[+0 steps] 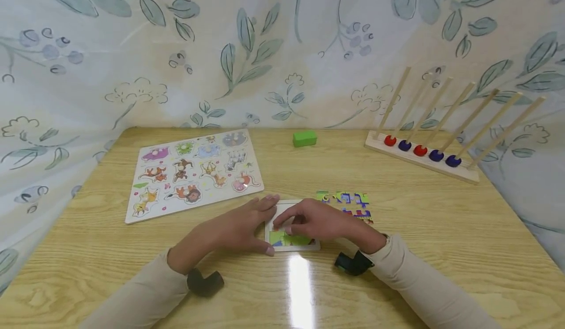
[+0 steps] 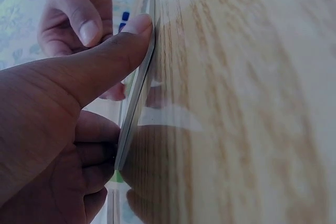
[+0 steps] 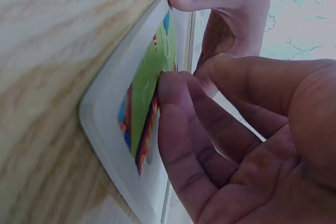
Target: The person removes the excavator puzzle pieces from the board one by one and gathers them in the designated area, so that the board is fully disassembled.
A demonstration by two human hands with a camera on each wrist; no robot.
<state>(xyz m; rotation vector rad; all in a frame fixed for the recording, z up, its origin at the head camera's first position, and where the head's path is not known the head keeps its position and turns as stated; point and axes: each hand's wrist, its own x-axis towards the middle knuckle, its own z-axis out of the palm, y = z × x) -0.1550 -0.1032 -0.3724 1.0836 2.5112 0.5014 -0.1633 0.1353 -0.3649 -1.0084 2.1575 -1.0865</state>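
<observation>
A small white-framed puzzle tray (image 1: 295, 248) lies flat on the table, with a mostly green row of jigsaw pieces (image 1: 291, 239) along its near side. My left hand (image 1: 240, 225) holds the tray at its left side, thumb on the near edge and fingers along the far left. Over the tray, my right hand (image 1: 320, 219) has its fingers curled and the fingertips down at a puzzle piece beside the green row; the fingers mostly hide this piece. In the right wrist view, the picture (image 3: 149, 85) shows green with red and blue parts.
Loose jigsaw pieces (image 1: 348, 199) lie right of the tray, partly behind my right hand. An animal peg puzzle board (image 1: 194, 172) lies at the left. A green block (image 1: 304, 138) stands at the back, and a wooden peg rack (image 1: 419, 156) with red and blue beads at the right.
</observation>
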